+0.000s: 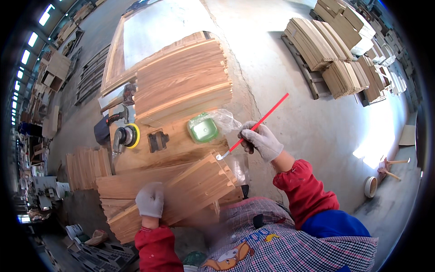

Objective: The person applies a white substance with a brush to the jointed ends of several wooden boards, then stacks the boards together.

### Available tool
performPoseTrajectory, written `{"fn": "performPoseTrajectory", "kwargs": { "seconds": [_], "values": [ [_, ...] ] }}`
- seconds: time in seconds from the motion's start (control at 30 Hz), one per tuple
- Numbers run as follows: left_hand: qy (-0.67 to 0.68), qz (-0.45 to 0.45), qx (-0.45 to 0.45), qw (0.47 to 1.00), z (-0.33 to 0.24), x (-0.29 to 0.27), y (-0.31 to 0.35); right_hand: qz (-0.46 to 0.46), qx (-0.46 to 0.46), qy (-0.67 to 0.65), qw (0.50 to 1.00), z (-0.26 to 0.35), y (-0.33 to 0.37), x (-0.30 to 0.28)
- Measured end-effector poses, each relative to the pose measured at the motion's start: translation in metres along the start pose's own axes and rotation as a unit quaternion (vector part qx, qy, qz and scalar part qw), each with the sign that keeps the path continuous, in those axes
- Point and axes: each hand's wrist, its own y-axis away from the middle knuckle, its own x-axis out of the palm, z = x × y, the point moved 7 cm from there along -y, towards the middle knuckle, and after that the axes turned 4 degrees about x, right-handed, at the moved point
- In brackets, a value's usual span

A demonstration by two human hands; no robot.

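Head cam: nearest, a checked apron (290, 245) w/ cartoon patch, & red sleeves (303, 186) at both arms. L grip (150, 199), white-gloved, rests on the wood at the L end of a notched wooden panel (201, 180); fingers partly blurred, can't tell if they're closed round an edge. Panel lies at a slant atop other boards (122, 186), at the near side of the wooden worktop (136, 159), R end toward the R grip (263, 139). That one, gloved too & dark-stained at the fingers, is clenched on a thin red stick (273, 109); stick's white tip is at the panel's notched R end, contact too small to tell.

Just beyond: green tub (204, 128) w/ white contents, clear plastic bag (225, 119) right beside it. Dark flat piece (158, 141) L of tub; farther L, a sander (126, 137) w/ yellow pad rim, hammer (118, 116) just behind. Past those, big stack of wooden panels (181, 79). Far R, on the concrete floor (308, 122): pallet (304, 68) w/ piled boards (312, 41).
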Motion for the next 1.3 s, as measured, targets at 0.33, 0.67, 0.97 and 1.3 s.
{"fn": "performPoseTrajectory", "kwargs": {
  "seconds": [0.33, 0.67, 0.97, 1.3],
  "values": [
    [0.001, -0.007, 0.012, 1.0, 0.002, 0.0, 0.001, 0.026, -0.015, 0.057, 0.998, 0.015, -0.001, 0.015],
    [-0.001, -0.003, -0.001, 1.0, 0.002, 0.0, 0.001, -0.022, -0.019, -0.003, 1.0, 0.021, 0.026, -0.008],
    [0.002, 0.006, 0.005, 1.0, 0.0, 0.001, 0.001, -0.006, 0.004, -0.01, 1.0, -0.005, 0.043, -0.009],
    [0.003, 0.005, -0.008, 1.0, 0.006, 0.002, 0.002, 0.017, 0.059, 0.026, 0.998, 0.0, 0.027, 0.008]
  ]
}}
